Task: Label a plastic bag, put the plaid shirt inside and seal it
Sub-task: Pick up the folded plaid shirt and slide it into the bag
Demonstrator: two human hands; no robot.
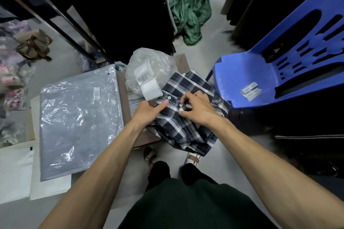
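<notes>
Head view: plaid shirt (188, 115) folded on a small table (128, 98), centre frame. Left hand (149, 110) pinching shirt's 9 o'clock edge; right hand (195, 108) curled, fingertips pinching its button placket. Labelled clear bag (149, 69) crumpled at 11 o'clock, touching shirt. Blue chair (279, 72) at 2 o'clock.

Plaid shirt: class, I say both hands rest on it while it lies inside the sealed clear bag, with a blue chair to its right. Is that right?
Not quite. The head view shows the plaid shirt outside the bag, lying bare beside it. Both the left hand and right hand do rest on it, and the blue chair is to its right.
</notes>
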